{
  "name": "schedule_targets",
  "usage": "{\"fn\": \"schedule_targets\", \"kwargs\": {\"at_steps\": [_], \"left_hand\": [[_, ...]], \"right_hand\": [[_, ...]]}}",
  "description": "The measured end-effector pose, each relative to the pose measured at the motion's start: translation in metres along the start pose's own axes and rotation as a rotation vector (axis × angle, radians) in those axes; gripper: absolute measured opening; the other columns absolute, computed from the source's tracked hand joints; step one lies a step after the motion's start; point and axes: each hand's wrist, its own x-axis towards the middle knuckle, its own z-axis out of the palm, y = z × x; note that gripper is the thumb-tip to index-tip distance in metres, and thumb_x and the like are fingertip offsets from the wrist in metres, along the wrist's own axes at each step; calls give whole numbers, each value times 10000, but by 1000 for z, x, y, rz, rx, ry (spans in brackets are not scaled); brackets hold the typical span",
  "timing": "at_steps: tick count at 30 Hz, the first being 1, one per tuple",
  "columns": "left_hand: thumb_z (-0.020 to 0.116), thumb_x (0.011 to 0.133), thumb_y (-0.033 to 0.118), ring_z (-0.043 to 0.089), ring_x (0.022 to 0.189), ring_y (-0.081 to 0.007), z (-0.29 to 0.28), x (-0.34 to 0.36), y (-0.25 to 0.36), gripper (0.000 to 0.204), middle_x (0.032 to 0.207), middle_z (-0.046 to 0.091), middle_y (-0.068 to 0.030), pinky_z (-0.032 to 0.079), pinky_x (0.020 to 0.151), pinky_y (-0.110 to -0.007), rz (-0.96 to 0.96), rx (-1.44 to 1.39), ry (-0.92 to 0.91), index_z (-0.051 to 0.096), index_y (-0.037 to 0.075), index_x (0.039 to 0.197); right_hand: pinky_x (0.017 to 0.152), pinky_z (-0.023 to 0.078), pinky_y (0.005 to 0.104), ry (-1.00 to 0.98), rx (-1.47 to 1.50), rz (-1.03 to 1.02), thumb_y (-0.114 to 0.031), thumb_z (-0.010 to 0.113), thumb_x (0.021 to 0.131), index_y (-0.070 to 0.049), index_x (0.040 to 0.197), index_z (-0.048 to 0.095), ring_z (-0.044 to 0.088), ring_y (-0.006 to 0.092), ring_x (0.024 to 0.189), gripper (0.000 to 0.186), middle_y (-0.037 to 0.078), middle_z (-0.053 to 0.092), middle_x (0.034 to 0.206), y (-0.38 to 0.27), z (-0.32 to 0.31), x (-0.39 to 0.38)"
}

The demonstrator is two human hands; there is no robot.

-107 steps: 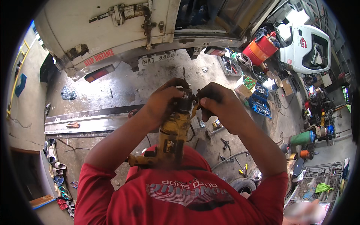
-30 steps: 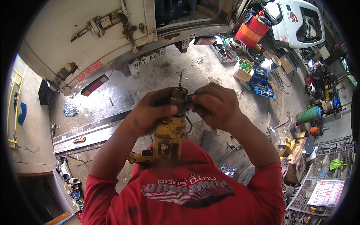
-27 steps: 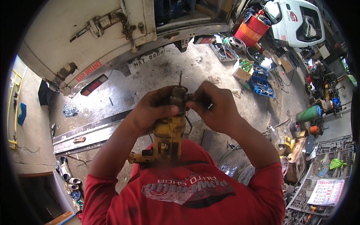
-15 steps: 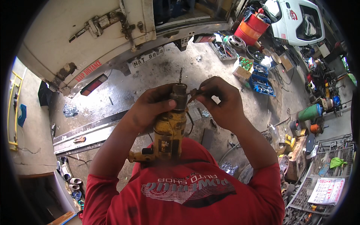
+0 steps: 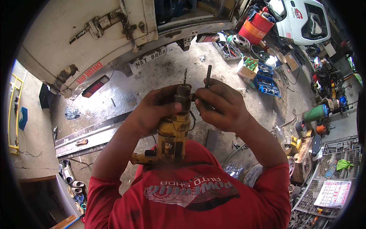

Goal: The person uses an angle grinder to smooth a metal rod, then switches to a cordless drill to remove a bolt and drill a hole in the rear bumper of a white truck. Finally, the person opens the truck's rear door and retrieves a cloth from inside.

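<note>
A yellow power drill (image 5: 171, 131) stands upright in front of my chest, its chuck (image 5: 183, 93) uppermost and a thin drill bit (image 5: 185, 77) pointing away from me. My left hand (image 5: 158, 107) is closed round the chuck, thumb across its front. On the chuck's right side, my right hand (image 5: 219, 103) grips a dark chuck key (image 5: 208, 76). The key's bar sticks up past my fingers, and its head meets the chuck, partly hidden by the fingertips.
A white truck's rear door (image 5: 87, 38) and bumper rise ahead. Long metal channels (image 5: 91, 139) lie on the floor to the left. Farther right are a blue toolbox (image 5: 267, 82), a box of green bottles (image 5: 248, 68), a red drum (image 5: 256, 28) and a green cylinder (image 5: 315, 113).
My right hand has turned the chuck key, so its bar now points upward and shows above my fingers. The left hand and drill have hardly moved.
</note>
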Motion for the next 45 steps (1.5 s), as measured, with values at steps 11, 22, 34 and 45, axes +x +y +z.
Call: {"fn": "schedule_targets", "kwargs": {"at_steps": [11, 22, 34, 45], "left_hand": [[744, 935, 69, 638, 1184, -188, 4, -2, -1, 595, 1318, 658, -98, 528, 1035, -360, 43, 136, 3, 522, 0, 1483], [678, 989, 88, 645, 1183, -196, -2, 2, -2, 545, 1327, 657, -105, 527, 1043, -362, -18, 1, -1, 504, -14, 1495], [785, 882, 146, 671, 1154, -226, 4, 4, 4, 655, 1266, 687, -128, 544, 1017, -386, 33, 59, -18, 526, -14, 1462], [790, 897, 155, 674, 1162, -232, 7, 7, 8, 589, 1258, 692, -134, 540, 1027, -384, 9, 38, 25, 557, -20, 1409]], "right_hand": [[677, 590, 358, -63, 27, 56, -113, 769, 748, -120, 918, 655, 674, 278, 884, 205, 93, 671, 1054, 2, -1, 1], [630, 544, 355, -292, 838, 1343, -138, 760, 941, -28, 966, 604, 677, 171, 698, 192, 100, 656, 768, -14, -11, 19], [636, 586, 356, -79, 149, 238, -19, 792, 732, -83, 906, 666, 690, 245, 840, 224, 89, 683, 1011, 2, -1, -8], [689, 622, 350, -43, 30, 8, -68, 777, 738, -92, 862, 651, 697, 263, 859, 179, 103, 669, 1032, 9, -11, 0]]}}
